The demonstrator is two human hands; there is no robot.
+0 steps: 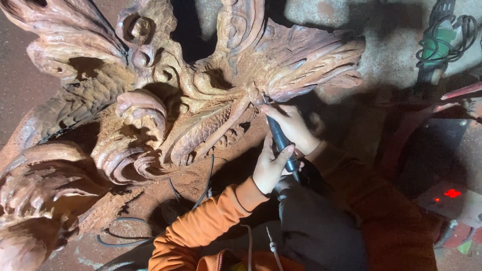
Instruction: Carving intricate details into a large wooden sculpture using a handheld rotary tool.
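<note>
Both hands, left hand [269, 168] and right hand [291, 126], wrap fingers tightly round the rotary tool [280, 140] at frame centre; a slip could gouge the wood carving [201, 100].

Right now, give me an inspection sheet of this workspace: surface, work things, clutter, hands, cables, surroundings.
Surface: floor, reddish, coated in wood dust.
Work things: large ornate wood carving with scrolls and leaf shapes; dark handheld rotary tool, its tip against the carving.
Clutter: green power tool wrapped in its cord, upper right.
Hands: left hand grips the tool's lower body; right hand grips it near the tip. Both sleeves orange.
Cables: dark cables loop on the floor beneath the carving; a thin cord runs over the lap.
Surroundings: a box with a red light at right; elsewhere dim.
</note>
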